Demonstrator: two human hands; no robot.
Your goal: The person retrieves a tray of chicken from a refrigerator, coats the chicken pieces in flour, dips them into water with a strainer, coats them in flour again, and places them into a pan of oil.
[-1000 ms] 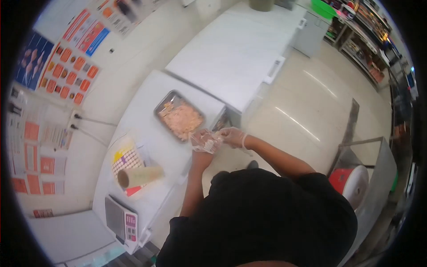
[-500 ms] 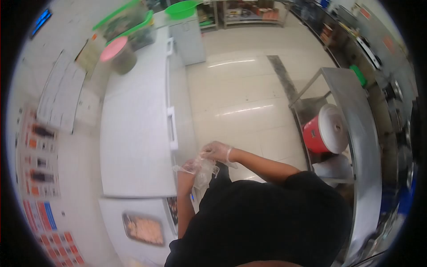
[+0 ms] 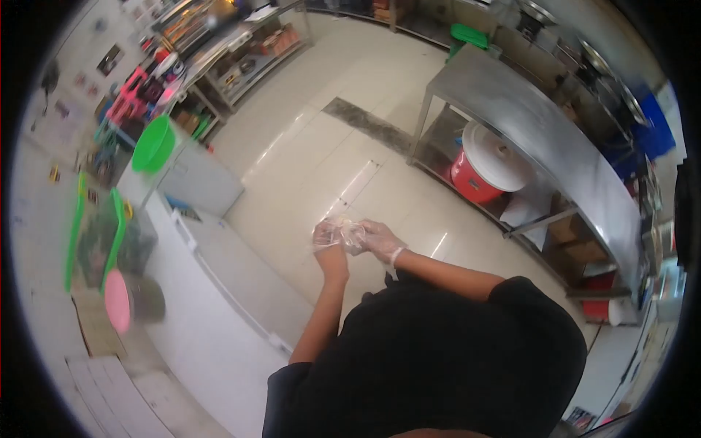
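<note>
In the middle of the head view, both my hands meet in front of my body, over the tiled floor. My left hand [image 3: 326, 237] and my right hand [image 3: 381, 242] each wear a thin clear plastic glove. Between them is a crumpled clear plastic bag [image 3: 353, 235], with its pale, see-through film bunched up. The fingers of both hands are closed on this film from either side. Whether anything lies inside the bag is too small and blurred to tell.
A white chest freezer [image 3: 219, 292] runs along my left, bearing a pink-lidded tub [image 3: 119, 301] and green-lidded bins [image 3: 113, 226]. A green basin [image 3: 153, 144] stands beyond. At right is a steel table [image 3: 511, 95] with a red bucket [image 3: 475, 179] on its lower shelf.
My view has swung to the right, away from the freezer and the tray of pale food. Both hands have moved with my body, still holding the bunched clear plastic.
</note>
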